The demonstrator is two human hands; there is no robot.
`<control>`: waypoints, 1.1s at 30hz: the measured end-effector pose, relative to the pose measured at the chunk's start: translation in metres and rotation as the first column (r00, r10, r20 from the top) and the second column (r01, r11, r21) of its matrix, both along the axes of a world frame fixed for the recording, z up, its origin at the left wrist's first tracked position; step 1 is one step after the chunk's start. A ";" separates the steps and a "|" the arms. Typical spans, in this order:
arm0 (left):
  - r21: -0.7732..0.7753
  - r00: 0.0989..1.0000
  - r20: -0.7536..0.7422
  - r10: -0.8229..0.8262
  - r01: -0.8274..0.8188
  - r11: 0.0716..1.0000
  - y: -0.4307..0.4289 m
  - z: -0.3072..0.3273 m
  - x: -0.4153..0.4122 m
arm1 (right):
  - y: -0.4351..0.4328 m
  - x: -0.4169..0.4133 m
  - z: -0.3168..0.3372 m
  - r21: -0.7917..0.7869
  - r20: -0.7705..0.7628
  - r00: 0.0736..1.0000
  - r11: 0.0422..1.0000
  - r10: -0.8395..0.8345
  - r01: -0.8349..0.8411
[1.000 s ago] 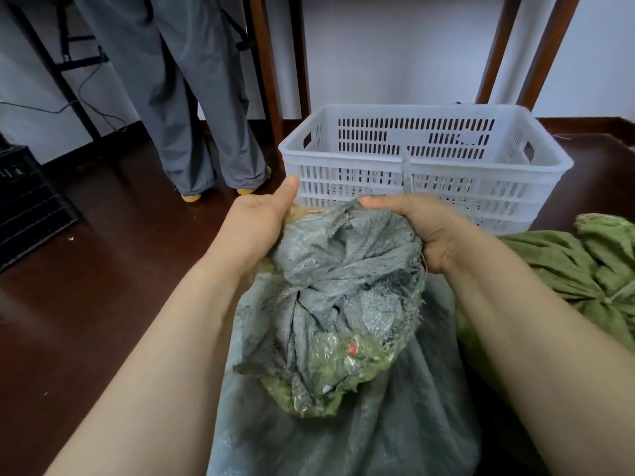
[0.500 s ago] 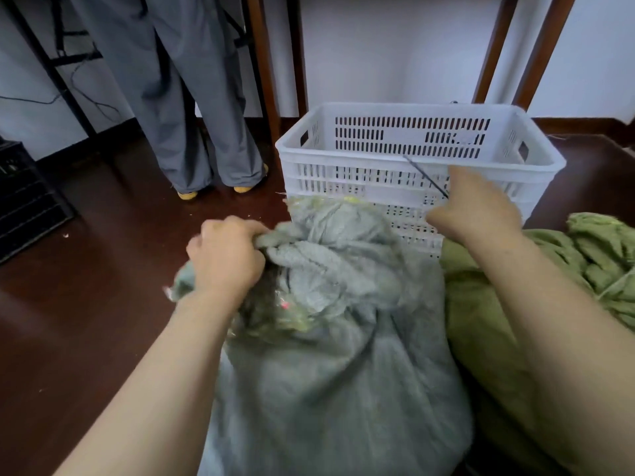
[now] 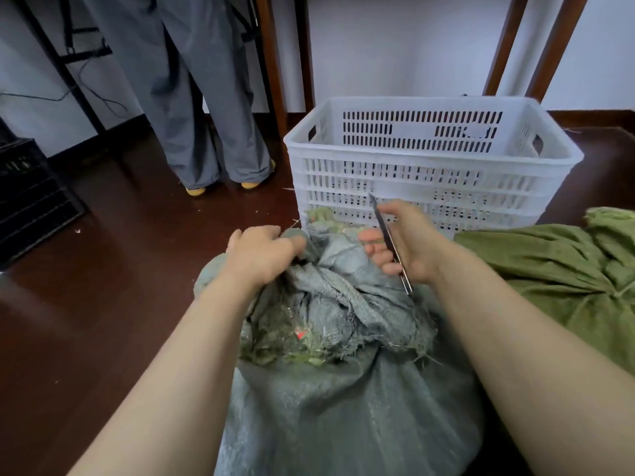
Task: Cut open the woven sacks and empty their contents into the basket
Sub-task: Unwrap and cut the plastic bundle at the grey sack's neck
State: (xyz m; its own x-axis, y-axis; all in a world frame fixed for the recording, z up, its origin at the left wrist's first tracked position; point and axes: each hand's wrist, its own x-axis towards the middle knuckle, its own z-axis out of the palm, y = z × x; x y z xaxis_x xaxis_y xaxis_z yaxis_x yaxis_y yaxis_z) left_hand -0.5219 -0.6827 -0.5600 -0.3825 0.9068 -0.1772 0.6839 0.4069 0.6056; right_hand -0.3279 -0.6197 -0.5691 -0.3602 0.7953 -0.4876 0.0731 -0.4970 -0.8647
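Two hands flank the bunched mouth of the grey woven plastic sack. The sack stands on the dark wooden floor directly in front of the wearer. Its top leans toward the white slotted plastic basket just beyond, and I cannot tell whether the two touch.

The left hand has its fingers curled into the gathered fabric on the left of the neck and grips it. The right hand, on the right of the neck, is closed round a slim dark metal blade.

The blade's long axis runs on a slant, with the far end up toward the basket and the near end down toward the wearer. It lies just right of the folds, roughly along the line from sack to basket.

Frayed edges below the left wrist expose green leafy contents under a clear liner.

By my judgement, the next cut means bringing the blade leftward into the fabric that the left hand holds up.

An olive-green woven sack lies to the right, with its neck apparently tied.
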 end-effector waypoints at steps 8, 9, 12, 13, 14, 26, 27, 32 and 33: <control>-0.103 0.969 -0.242 -0.058 0.033 0.994 0.009 -0.020 0.013 | -0.009 -0.007 0.005 0.051 -0.177 0.984 0.998 -0.032 0.042; -0.103 0.971 -0.234 -0.050 0.026 0.994 0.008 -0.019 0.014 | -0.009 -0.007 0.004 0.063 -0.162 0.986 0.997 -0.025 0.036; -0.117 0.980 -0.194 -0.032 0.009 0.993 0.005 -0.017 0.013 | -0.007 -0.007 0.003 0.032 -0.146 0.989 0.999 0.004 0.000; -0.120 0.981 -0.192 -0.034 0.011 0.993 0.004 -0.018 0.013 | -0.006 -0.008 0.002 0.001 -0.159 0.987 1.000 0.008 -0.008; -0.120 0.980 -0.195 -0.038 0.014 0.993 0.004 -0.020 0.012 | -0.006 -0.009 0.001 -0.022 -0.176 0.984 1.000 0.013 -0.017; -0.131 0.982 -0.186 -0.042 0.018 0.991 0.010 -0.028 0.005 | -0.010 -0.015 -0.001 0.071 -0.081 0.995 0.996 -0.050 0.056; -0.129 0.982 -0.186 -0.043 0.019 0.991 0.009 -0.027 0.005 | -0.009 -0.016 -0.002 0.059 -0.102 0.993 0.996 -0.055 0.061; -0.136 0.985 -0.172 -0.036 0.012 0.991 0.007 -0.025 0.005 | -0.008 -0.013 -0.007 -0.091 -0.311 0.948 0.995 -0.069 0.043; -0.137 0.984 -0.173 -0.039 0.015 0.991 0.007 -0.025 0.006 | -0.007 -0.012 -0.007 -0.115 -0.348 0.934 0.992 -0.080 0.042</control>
